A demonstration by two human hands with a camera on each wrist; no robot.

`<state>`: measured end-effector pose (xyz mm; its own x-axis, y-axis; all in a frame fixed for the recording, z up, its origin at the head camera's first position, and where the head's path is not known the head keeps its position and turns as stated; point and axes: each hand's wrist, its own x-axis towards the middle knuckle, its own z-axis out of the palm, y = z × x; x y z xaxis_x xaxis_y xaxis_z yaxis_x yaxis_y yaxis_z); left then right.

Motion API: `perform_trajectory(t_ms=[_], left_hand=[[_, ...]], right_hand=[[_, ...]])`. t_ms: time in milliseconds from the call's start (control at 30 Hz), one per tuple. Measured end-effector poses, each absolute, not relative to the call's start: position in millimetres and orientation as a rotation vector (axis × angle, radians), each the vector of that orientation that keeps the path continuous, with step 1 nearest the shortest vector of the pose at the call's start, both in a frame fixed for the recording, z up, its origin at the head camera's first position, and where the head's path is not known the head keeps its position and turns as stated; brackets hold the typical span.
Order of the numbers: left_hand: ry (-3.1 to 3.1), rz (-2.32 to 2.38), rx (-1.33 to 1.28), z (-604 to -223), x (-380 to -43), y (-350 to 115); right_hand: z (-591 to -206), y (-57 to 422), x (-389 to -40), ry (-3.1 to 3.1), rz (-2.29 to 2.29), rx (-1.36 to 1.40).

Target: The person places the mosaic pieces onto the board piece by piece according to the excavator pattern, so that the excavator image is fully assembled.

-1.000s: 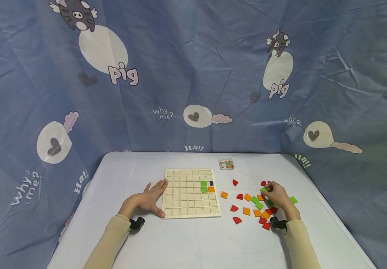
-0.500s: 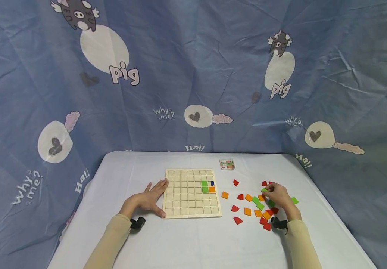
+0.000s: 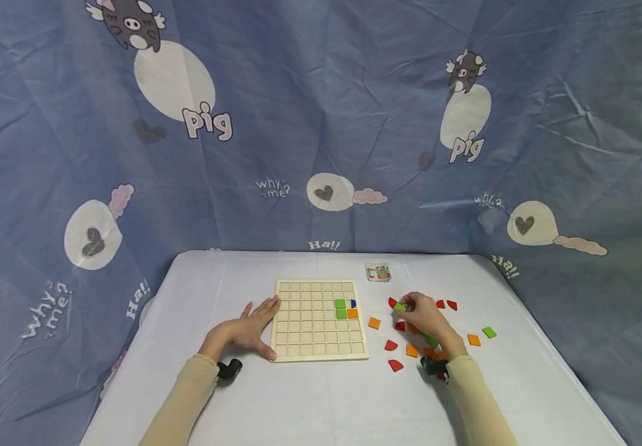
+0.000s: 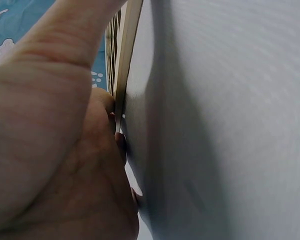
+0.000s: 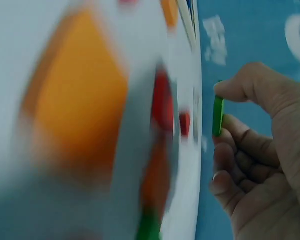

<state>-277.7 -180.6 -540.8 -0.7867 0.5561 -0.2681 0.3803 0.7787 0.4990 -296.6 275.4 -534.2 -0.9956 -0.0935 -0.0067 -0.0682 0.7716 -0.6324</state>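
Note:
My right hand [image 3: 425, 316] pinches a green square tile [image 5: 218, 115] between thumb and fingertips, raised over the scattered pieces in the head view. Spread at the left side of a pale wooden grid board [image 3: 309, 322], my left hand [image 3: 251, 331] touches its edge with fingers and thumb. In the left wrist view the board's rim [image 4: 127, 55] runs beside the hand. On the board's right side sit two green tiles [image 3: 340, 304], an orange tile [image 3: 352, 314] and a dark blue piece [image 3: 353, 303]. The other cells are bare.
Loose orange squares [image 3: 374, 323], red quarter-round pieces [image 3: 395, 365] and green squares [image 3: 489, 332] lie right of the board on the white table [image 3: 309, 402]. Some are hidden under the right hand and forearm. A small picture card [image 3: 378, 272] lies at the back.
My right hand has moved left from the far pieces toward the board, carrying the green tile. An orange tile on the right is now uncovered. The left hand has stayed on the board's edge.

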Motion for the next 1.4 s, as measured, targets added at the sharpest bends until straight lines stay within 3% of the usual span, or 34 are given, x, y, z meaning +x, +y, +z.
perform_trajectory(t_ms=[300,567,1400], left_hand=[[2.557,0.614,0.731,-538.1,-276.7,-181.1],[2.562,0.602,0.723,-538.3,-278.6,-181.3],[2.554,0.637,0.718,-539.8,-277.0,-180.8]], right_hand=[[-532.5,190.7,-305.0,2.865,-0.992,-0.580],[-532.5,145.7,-311.3,2.834,-0.876,-0.921],[-524.6,124.9,-322.8,2.701,-0.731,-0.893]])
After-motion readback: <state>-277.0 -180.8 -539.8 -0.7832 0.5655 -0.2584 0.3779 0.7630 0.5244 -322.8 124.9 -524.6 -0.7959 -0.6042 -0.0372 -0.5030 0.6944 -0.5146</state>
